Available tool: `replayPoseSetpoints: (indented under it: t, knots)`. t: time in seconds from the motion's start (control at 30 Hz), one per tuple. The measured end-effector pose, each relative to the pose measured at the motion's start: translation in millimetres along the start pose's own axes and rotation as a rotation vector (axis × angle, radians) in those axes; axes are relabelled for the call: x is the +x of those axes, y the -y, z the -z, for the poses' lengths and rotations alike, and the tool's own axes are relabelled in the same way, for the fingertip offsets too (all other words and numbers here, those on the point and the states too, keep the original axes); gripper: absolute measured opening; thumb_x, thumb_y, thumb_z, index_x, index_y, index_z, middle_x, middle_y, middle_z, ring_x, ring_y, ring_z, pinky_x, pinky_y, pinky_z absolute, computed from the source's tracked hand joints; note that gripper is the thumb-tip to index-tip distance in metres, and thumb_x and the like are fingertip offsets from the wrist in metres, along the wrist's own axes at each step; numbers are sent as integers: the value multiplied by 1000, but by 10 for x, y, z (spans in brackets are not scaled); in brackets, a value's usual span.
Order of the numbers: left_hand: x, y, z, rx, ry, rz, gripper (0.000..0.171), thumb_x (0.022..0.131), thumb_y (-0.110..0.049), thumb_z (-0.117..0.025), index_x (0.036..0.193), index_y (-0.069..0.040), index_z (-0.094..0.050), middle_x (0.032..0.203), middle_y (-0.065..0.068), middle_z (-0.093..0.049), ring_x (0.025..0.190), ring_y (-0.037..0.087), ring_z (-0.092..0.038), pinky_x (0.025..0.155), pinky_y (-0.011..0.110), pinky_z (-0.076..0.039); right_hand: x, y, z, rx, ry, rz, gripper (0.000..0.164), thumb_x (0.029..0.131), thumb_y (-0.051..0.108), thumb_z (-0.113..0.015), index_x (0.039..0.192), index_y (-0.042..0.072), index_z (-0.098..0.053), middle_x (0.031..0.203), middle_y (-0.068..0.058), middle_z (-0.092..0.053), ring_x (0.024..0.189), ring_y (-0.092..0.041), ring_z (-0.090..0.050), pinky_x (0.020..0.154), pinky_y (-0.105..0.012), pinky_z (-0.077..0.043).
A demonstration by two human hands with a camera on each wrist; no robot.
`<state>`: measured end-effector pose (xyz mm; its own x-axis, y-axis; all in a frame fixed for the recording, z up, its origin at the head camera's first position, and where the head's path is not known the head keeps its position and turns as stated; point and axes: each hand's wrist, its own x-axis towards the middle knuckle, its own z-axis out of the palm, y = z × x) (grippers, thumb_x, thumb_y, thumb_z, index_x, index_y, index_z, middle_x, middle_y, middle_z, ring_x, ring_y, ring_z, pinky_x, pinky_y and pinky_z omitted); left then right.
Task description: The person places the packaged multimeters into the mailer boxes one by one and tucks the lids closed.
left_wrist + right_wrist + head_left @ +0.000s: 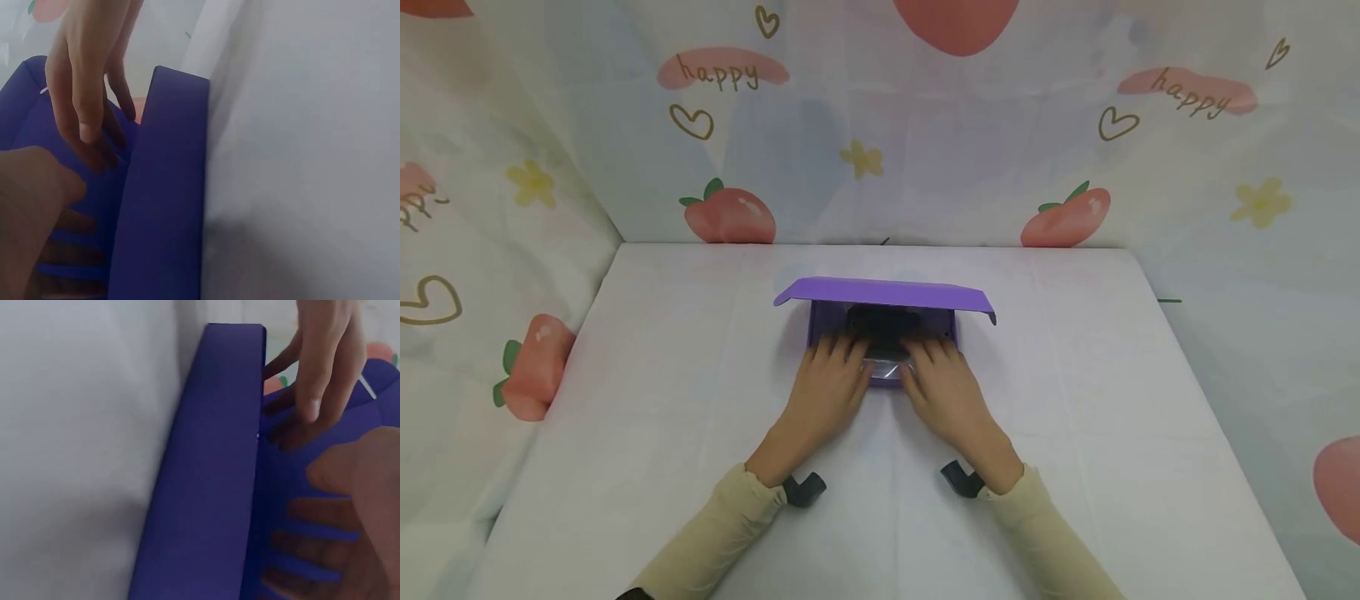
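A purple cardboard box [811, 321] stands on the white table, its lid [883, 292] raised at the back. In the head view, a black item [883, 325] and some shiny clear plastic [887, 369] show between the hands. My left hand [827, 383] reaches over the front wall [165, 187] at the left, fingers extended down into the box. On the right side my right hand [946, 390] does the same, its fingers [319, 550] spread and loosely bent inside. Neither hand has its fingers curled round anything. The fingertips are partly hidden in shadow.
White cloth [662, 400] covers the table around the box. Behind and to both sides hang printed curtains [925, 167] with fruit, hearts and flowers. A black wrist mount [806, 490] sticks out at the left cuff, another black mount [961, 479] at the right.
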<state>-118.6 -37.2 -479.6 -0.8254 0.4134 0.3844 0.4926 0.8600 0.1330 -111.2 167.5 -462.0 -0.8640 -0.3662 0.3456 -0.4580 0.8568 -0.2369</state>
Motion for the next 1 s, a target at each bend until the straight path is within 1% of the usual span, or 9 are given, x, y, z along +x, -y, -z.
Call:
replayPoseSetpoints:
  t: [0.13,0.17,0.23,0.33,0.43,0.53,0.73,0.83,1.0]
  knots:
    - [162,-2,-34,-29,20,35,42,101,-28,-65,138,-7,-62,137,16,-65,122,42,-62,93,57,-56,113,17,-26,9,22,-77,41,104,22,-60,138,0,-60,138,-26,-61,126,-48,-58,97,-63,-52]
    - [200,0,-56,-34,14,37,45,100,-27,-66,139,-6,-61,139,18,-64,123,43,-61,92,58,-56,141,19,-35,20,23,-95,42,104,22,-60,139,0,-59,141,-27,-59,129,-50,-56,97,-65,-52]
    - [267,5,-104,-37,7,37,49,99,-27,-68,142,-5,-59,142,20,-62,128,46,-59,92,60,-57,195,15,-64,49,22,-120,45,103,19,-60,142,-2,-56,146,-29,-54,134,-52,-52,102,-68,-49]
    - [326,12,-172,-27,4,41,55,97,-28,-71,145,-5,-57,144,22,-59,132,49,-57,90,62,-58,266,5,-105,88,2,-136,48,101,14,-60,143,-8,-52,148,-33,-51,137,-54,-49,111,-69,-42]
    - [351,19,-215,-30,25,60,59,97,-30,-74,147,-6,-55,146,23,-57,136,51,-54,92,64,-57,316,-9,-155,110,-19,-148,52,99,10,-60,143,-14,-48,145,-37,-51,138,-54,-47,118,-67,-36]
    - [362,24,-236,-50,52,81,61,97,-31,-74,149,-7,-54,148,23,-55,139,53,-50,93,66,-56,339,-21,-210,117,-24,-171,54,98,10,-60,143,-15,-46,142,-39,-51,137,-53,-48,119,-65,-35]
    - [366,25,-244,-74,78,103,60,96,-30,-73,150,-10,-54,153,23,-51,141,53,-48,90,66,-56,356,-48,-312,119,8,-207,58,100,10,-58,147,-17,-39,140,-43,-48,133,-55,-49,112,-68,-38]
    - [366,24,-246,-84,81,113,60,96,-28,-72,150,-11,-54,154,23,-50,141,53,-47,90,66,-55,363,-56,-347,114,12,-203,57,100,9,-57,146,-18,-38,138,-43,-49,130,-55,-50,108,-69,-40]
    - [380,30,-244,-96,84,122,57,96,-27,-72,149,-12,-55,153,24,-51,139,52,-49,90,67,-55,382,-60,-366,88,10,-186,56,99,11,-57,143,-20,-40,134,-43,-51,126,-55,-52,104,-68,-41]
